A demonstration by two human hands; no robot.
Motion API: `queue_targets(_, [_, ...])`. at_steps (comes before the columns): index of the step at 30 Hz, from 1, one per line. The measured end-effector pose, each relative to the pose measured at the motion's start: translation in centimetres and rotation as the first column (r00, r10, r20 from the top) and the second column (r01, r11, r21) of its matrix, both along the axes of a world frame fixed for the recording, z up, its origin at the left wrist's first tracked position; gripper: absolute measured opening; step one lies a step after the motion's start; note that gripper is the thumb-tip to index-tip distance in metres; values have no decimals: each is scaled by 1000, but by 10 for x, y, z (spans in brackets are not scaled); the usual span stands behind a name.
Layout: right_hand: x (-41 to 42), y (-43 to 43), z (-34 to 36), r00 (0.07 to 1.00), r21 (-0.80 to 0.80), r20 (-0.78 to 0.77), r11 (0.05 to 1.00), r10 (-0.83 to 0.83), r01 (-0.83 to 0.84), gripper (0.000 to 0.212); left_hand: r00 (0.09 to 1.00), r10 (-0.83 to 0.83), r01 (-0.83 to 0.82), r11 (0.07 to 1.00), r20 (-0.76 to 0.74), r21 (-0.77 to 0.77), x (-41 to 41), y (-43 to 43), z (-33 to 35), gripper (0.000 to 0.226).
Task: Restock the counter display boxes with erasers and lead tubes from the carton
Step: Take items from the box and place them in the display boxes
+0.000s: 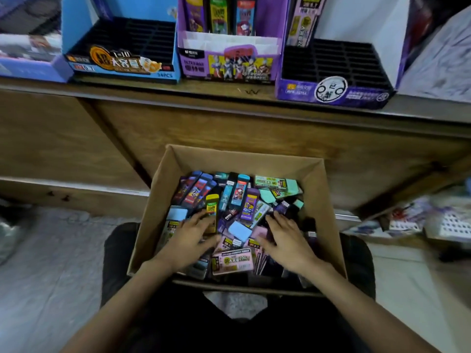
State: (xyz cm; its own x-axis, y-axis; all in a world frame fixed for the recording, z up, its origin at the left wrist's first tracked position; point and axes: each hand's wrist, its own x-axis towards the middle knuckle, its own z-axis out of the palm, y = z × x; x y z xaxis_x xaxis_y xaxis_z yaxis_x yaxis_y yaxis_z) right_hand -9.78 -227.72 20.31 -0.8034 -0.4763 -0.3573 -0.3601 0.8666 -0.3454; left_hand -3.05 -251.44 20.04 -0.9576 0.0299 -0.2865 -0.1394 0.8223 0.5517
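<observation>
The step in hand looks like sorting. The left hand (190,236) and the right hand (286,239) lie with fingers spread wide on the jumble of lead tubes (238,191) and erasers (239,230) in the near carton (244,155), gripping nothing. On the far bench (229,90), the blue display box (74,21) at left and the purple display box (331,94) at right show mostly bare slots. The next move likely calls for pinching one item and carrying it up to its matching box.
</observation>
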Motion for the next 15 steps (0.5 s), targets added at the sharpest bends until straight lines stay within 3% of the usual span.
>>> queue_targets(2, [-9, 5, 13, 986, -223, 132, 966, -103, 130, 48, 985, 153, -142, 981, -79, 133, -9, -2, 3, 38])
queue_targets(4, [-17, 18, 26, 957, -314, 139, 905, -257, 288, 40, 952, 304, -288, 932, -41, 219, -18, -3, 4, 32])
queue_targets(7, [-19, 36, 34, 910, -152, 160, 901, -382, 405, 45, 928, 364, -371, 887, 76, 275, -27, -3, 1, 40])
queue_targets(11, [-2, 36, 25, 942, 64, 109, 948, -316, 311, 54, 942, 293, -328, 908, 163, 261, -31, -4, 0, 58])
queue_targets(15, [5, 31, 21, 918, 6, 116, 925, -379, 381, 64, 953, 242, -278, 937, 180, 210, -33, -1, 0, 74])
